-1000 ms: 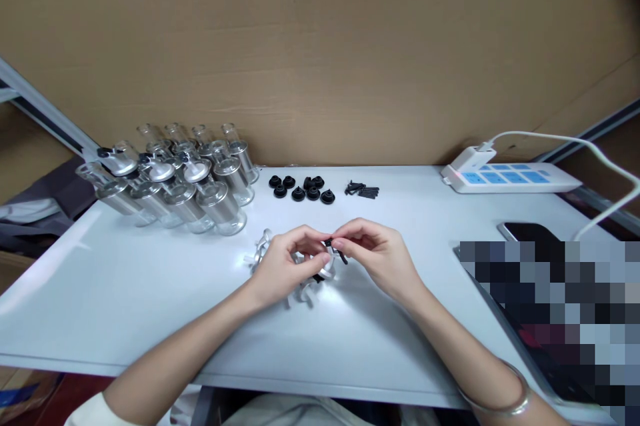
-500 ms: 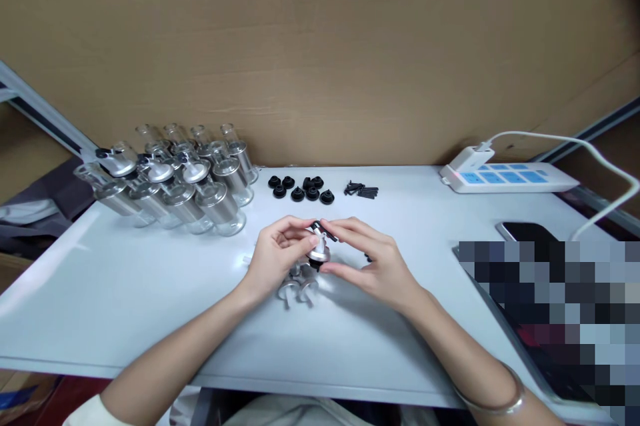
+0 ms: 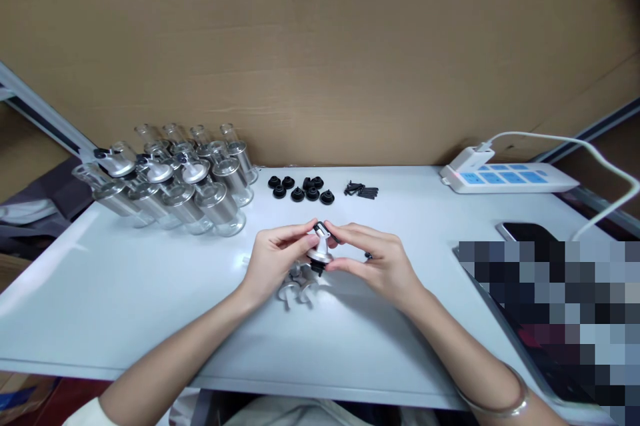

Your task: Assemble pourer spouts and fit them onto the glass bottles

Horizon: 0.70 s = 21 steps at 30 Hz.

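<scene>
Between my two hands, above the middle of the table, is a silver pourer spout [image 3: 320, 254] with a black stopper at its bottom and a black flap at its tip. My left hand [image 3: 275, 256] pinches its neck between thumb and fingers. My right hand [image 3: 377, 256] grips it from the other side, fingers at the black flap and thumb by the base. Just below lie several loose silver spouts [image 3: 299, 289], partly hidden by my left hand. Behind my hands are several black stoppers [image 3: 297, 194] and a small pile of thin black pieces [image 3: 363, 190].
Glass bottles with metal sleeves [image 3: 220, 203] stand in rows at the left, a few topped with spouts. On the right are a white power strip [image 3: 515, 178] with a cable, a phone [image 3: 527, 231] and a blurred-out dark panel [image 3: 530, 346]. Cardboard [image 3: 320, 59] closes off the back.
The spout has turned slightly in my hands, so its black stopper shows more. My right fingers have shifted a little at the flap. The other things have stayed in place.
</scene>
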Motion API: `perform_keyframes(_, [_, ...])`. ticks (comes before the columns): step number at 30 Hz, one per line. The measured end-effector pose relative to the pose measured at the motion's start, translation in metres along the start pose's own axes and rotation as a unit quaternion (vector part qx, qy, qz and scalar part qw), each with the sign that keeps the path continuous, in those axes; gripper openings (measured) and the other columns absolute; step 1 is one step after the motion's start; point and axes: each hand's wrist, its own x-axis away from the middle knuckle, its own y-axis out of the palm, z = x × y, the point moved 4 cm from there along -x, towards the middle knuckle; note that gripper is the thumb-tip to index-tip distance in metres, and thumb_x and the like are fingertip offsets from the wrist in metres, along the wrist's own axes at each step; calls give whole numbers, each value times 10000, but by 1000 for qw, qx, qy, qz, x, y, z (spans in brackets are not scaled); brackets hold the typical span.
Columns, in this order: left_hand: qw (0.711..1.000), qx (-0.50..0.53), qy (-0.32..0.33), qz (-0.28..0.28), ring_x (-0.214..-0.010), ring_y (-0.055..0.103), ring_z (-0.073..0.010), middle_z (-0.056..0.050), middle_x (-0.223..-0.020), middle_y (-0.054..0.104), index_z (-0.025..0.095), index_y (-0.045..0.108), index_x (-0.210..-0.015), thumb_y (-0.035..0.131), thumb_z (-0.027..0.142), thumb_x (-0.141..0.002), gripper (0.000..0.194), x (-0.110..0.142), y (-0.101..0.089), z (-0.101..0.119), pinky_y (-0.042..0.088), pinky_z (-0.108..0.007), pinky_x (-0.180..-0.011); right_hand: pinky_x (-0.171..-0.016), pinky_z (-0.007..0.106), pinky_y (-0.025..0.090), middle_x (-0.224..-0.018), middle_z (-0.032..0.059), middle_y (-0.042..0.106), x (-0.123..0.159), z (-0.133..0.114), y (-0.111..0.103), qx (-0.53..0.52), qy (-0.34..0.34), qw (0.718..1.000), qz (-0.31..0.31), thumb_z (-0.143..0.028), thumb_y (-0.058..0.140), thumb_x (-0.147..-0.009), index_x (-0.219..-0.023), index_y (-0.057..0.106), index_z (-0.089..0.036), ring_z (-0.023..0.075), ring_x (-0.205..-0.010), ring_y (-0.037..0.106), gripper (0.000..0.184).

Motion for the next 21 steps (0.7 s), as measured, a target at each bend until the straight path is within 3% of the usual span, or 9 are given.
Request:
perform_keyframes(8, [1000, -12, 1, 12, -681, 706, -195, -68, -793, 773, 163, 781, -865, 792, 341, -640, 287, 0, -1, -2, 589, -281, -588, -711, 302, 568, -926, 52, 740, 1, 1, 2, -28, 18, 999, -6, -340, 711, -794, -1240, 625, -301, 164, -774, 675, 456])
perform_keyframes(16, [1000, -4, -6, -12, -666, 712, -194, -62, -749, 766, 154, 771, -838, 769, 362, -679, 262, -1, 0, -2, 569, -252, -544, -681, 275, 564, -898, 50, 736, 1, -2, 4, -12, -1, 1000, -4, -348, 675, -828, -1231, 638, -277, 151, -746, 667, 411])
perform_keyframes(21, [1000, 4, 1, -19, -711, 714, -195, -69, -813, 771, 158, 769, -905, 770, 385, -685, 316, 0, 1, -1, 581, -262, -600, -708, 298, 566, -919, 53, 730, 0, -4, 1, -7, 15, 1000, 2, -368, 689, -813, -1219, 647, -280, 166, -775, 666, 417])
